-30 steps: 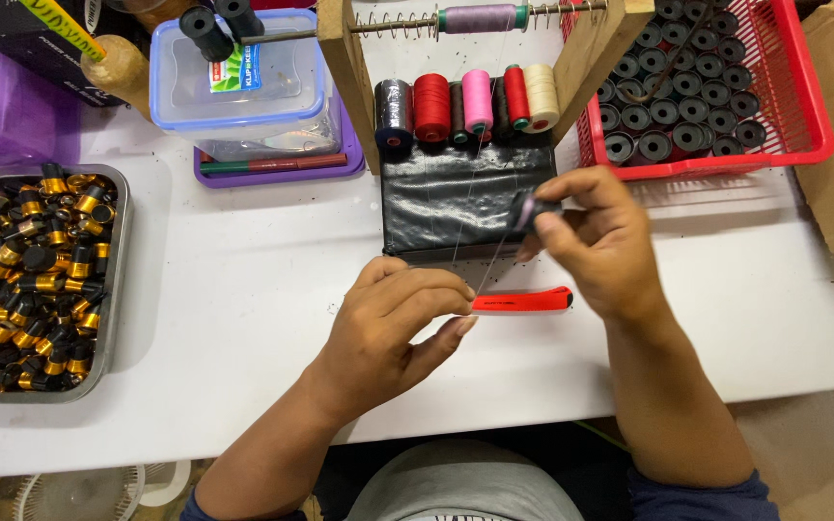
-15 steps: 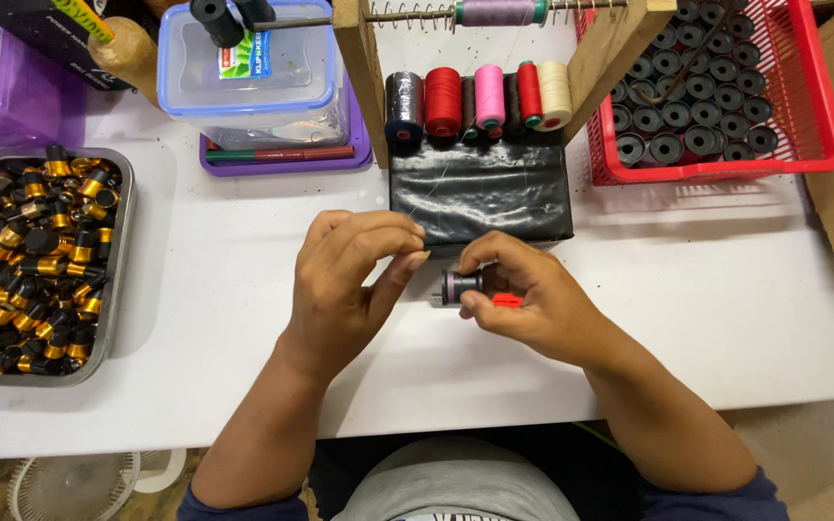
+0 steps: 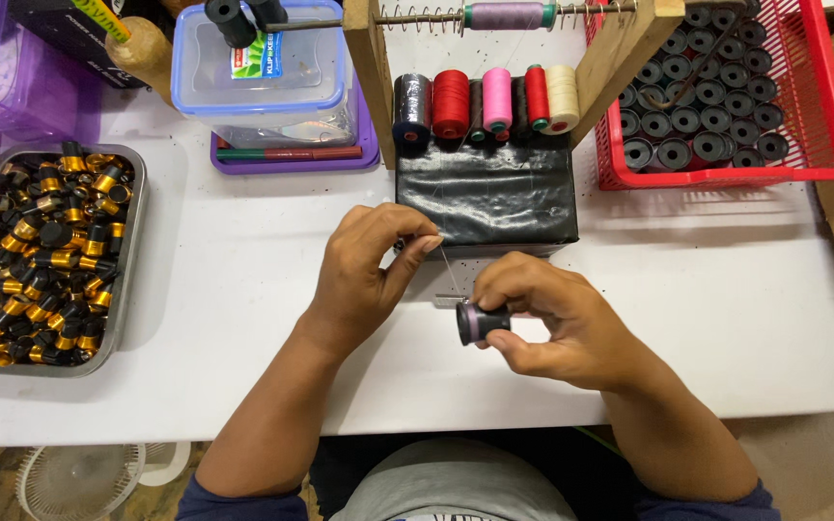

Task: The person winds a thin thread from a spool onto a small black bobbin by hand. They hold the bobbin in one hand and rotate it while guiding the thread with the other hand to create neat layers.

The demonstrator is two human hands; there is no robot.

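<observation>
The right hand (image 3: 557,323) grips a small black bobbin (image 3: 482,323) wound with pale purple thread, holding it just above the white worktop (image 3: 243,251), near the front edge. The left hand (image 3: 369,275) pinches a fine thread (image 3: 448,275) between thumb and forefinger; the strand runs down and right to the bobbin. Just beyond both hands sits a black wrapped block (image 3: 485,198), with a row of thread spools (image 3: 485,101) in black, red, pink and cream at its far edge, between the legs of a wooden stand (image 3: 374,68). Far left, a metal tray (image 3: 132,251) holds black and gold bobbins; far right, a red basket (image 3: 822,116) holds black ones.
</observation>
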